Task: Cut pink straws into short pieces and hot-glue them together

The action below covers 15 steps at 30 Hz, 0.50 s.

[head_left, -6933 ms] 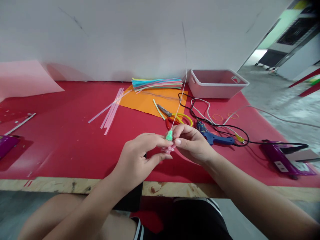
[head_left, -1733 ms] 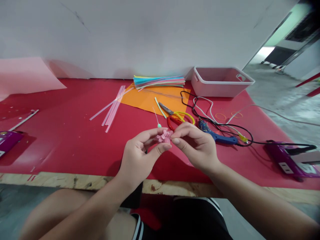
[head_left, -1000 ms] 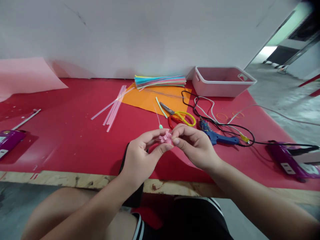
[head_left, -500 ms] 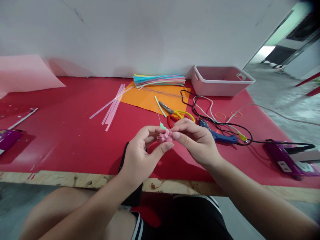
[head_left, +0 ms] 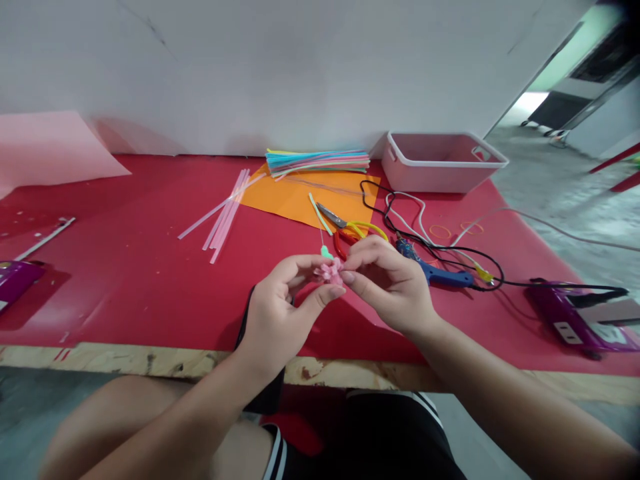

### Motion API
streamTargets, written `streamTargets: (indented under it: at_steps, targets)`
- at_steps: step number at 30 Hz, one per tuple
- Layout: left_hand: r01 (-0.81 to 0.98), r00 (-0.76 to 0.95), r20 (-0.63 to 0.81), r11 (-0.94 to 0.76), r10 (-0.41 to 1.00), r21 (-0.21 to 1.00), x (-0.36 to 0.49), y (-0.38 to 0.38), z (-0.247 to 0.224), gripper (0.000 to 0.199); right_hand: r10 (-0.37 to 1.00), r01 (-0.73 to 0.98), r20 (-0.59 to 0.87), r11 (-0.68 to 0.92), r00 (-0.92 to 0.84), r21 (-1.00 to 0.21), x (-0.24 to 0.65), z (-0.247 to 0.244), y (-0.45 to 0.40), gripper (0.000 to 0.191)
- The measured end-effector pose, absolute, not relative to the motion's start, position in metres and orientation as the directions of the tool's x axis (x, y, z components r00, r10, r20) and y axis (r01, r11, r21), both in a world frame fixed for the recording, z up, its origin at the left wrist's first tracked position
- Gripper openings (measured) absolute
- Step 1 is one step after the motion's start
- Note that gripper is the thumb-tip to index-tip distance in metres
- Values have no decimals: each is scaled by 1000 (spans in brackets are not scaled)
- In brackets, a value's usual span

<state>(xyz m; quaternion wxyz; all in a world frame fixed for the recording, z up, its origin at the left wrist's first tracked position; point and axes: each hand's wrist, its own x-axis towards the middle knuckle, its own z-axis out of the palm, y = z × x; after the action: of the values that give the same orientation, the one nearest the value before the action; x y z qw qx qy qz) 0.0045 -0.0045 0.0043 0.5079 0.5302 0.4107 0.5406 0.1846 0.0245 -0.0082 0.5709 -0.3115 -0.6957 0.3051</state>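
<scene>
Between both hands, above the red tabletop, is a small pink flower-like piece [head_left: 329,272]. My left hand [head_left: 283,303] grips it from the left between thumb and fingers. From the right, my right hand [head_left: 393,283] pinches its edge with thumb and index finger. A small green piece [head_left: 326,253] with a thin wire rising from it shows just behind the pink piece. Scissors [head_left: 333,216] with yellow and red handles lie beyond my right hand, next to a pale green strip [head_left: 320,213].
Pink strips [head_left: 227,220] lie left of an orange sheet [head_left: 285,195] bearing a multicoloured bundle [head_left: 317,161]. A pink bin [head_left: 440,175] stands at the back right. A blue glue gun [head_left: 447,276], tangled cables and a purple device [head_left: 565,320] are at right. A dark phone-like object [head_left: 270,393] overlaps the wooden edge.
The pink piece has turned slightly in my hands, and the green piece with its wire has shifted a little. My right fingertips have moved slightly left and down.
</scene>
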Motion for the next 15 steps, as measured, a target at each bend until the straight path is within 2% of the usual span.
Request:
streamTargets:
  at_steps: [3, 5, 10, 15]
  targets:
    - [-117, 54, 150, -143, 987, 983, 6, -4, 6, 26, 728, 157, 664, 685, -173, -711, 184, -7, 22, 12]
    - [-99, 47, 150, -144, 988, 985, 6, -4, 6, 26, 743, 153, 645, 668, -176, -728, 184, -6, 20, 11]
    - [-80, 67, 178, -173, 982, 982, 5, -4, 4, 27, 855, -10, 488, 494, -174, -869, 183, -5, 22, 5]
    - [-63, 83, 167, -162, 982, 985, 5, -5, 3, 26, 926, -170, 313, 281, -212, -945, 183, -7, 26, 14]
